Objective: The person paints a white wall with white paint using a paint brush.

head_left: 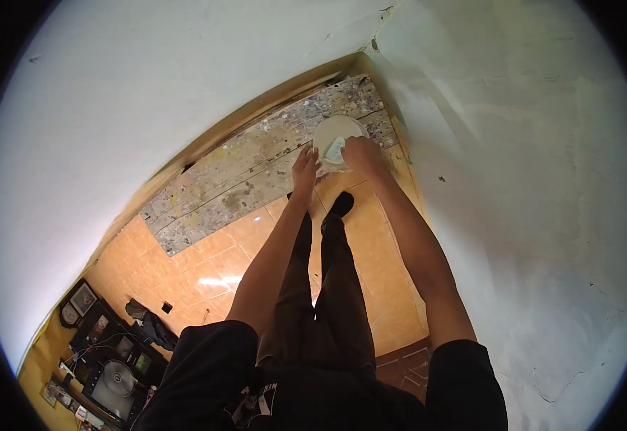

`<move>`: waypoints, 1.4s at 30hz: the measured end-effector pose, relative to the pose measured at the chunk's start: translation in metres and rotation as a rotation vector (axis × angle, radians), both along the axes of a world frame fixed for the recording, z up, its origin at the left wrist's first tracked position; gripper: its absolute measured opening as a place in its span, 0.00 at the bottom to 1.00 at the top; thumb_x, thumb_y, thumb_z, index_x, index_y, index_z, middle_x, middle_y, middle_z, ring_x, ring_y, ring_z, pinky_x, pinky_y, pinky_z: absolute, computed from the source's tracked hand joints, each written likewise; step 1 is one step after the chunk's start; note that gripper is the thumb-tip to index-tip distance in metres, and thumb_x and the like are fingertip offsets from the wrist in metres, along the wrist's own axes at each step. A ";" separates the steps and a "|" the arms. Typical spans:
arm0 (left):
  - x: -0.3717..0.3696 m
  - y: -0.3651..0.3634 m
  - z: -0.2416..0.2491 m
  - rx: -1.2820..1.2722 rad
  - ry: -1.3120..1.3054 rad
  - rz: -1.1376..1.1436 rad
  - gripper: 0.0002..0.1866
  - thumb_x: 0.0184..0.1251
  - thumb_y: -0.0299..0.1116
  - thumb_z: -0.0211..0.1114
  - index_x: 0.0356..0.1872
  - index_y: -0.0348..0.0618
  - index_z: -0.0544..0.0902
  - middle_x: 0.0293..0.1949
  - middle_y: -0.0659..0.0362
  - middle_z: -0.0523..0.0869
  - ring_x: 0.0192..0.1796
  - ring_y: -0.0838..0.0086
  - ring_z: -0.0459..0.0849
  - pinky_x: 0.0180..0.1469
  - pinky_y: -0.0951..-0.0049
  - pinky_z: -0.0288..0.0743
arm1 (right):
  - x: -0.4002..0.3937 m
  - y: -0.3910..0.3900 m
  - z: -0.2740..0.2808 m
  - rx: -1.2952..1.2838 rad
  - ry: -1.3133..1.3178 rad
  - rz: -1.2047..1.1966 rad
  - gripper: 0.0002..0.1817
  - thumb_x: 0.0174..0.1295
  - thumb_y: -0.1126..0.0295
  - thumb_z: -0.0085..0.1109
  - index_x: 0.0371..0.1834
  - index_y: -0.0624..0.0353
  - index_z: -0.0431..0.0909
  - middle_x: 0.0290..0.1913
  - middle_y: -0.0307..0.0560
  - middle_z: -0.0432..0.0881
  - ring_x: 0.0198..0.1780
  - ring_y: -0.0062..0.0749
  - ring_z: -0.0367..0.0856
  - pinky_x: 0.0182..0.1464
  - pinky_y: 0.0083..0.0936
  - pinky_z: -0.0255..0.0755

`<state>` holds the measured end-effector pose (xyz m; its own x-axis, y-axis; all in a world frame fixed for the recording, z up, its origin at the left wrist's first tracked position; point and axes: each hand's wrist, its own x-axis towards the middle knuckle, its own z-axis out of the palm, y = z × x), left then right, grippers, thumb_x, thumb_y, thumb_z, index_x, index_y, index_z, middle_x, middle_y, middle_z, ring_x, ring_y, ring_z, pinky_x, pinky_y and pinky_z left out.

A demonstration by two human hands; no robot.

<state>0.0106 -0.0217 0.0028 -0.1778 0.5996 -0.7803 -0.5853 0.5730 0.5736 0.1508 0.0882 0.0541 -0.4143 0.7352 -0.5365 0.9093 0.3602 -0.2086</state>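
Note:
A pale, round plastic tub (328, 129) stands on a paint-spattered wooden plank, near its right end. A whitish-green patch (335, 150) shows inside the tub, close to my right hand. My left hand (305, 170) is at the tub's left side, with its fingers curled at the rim. On the right side, my right hand (364, 156) is closed over the tub's edge. Whatever it grips is hidden by the fist and too small to name.
The plank (234, 176) runs along a pale wall (184, 86) on the left. Another pale, patchy wall (522, 194) rises close on the right. Below are orange floor tiles (213, 276) and my feet. A dark cabinet with a fan (118, 378) stands at lower left.

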 end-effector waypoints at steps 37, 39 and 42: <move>0.015 0.007 0.006 0.151 0.058 0.029 0.28 0.80 0.31 0.58 0.78 0.61 0.65 0.77 0.60 0.66 0.72 0.67 0.71 0.57 0.59 0.86 | -0.013 0.053 -0.023 -0.372 -0.020 0.171 0.23 0.44 0.59 0.74 0.42 0.62 0.86 0.39 0.60 0.89 0.43 0.52 0.89 0.47 0.42 0.83; 0.015 0.008 0.009 0.144 0.046 0.014 0.29 0.80 0.33 0.57 0.79 0.61 0.63 0.78 0.59 0.63 0.72 0.65 0.71 0.57 0.58 0.85 | -0.013 0.050 -0.026 -0.337 -0.003 0.167 0.24 0.45 0.58 0.75 0.42 0.63 0.86 0.41 0.61 0.89 0.45 0.52 0.89 0.49 0.43 0.83; 0.015 0.005 0.004 0.174 0.049 -0.015 0.32 0.80 0.35 0.57 0.80 0.61 0.59 0.81 0.57 0.57 0.73 0.61 0.70 0.56 0.55 0.83 | -0.011 0.039 -0.030 -0.243 0.021 0.158 0.26 0.45 0.56 0.75 0.42 0.66 0.87 0.43 0.63 0.88 0.47 0.54 0.88 0.51 0.44 0.82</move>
<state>0.0257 -0.0165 0.0067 -0.2033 0.7276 -0.6552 -0.5463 0.4710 0.6926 0.1394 0.1267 0.0237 -0.5263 0.5114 -0.6793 0.8404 0.4345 -0.3240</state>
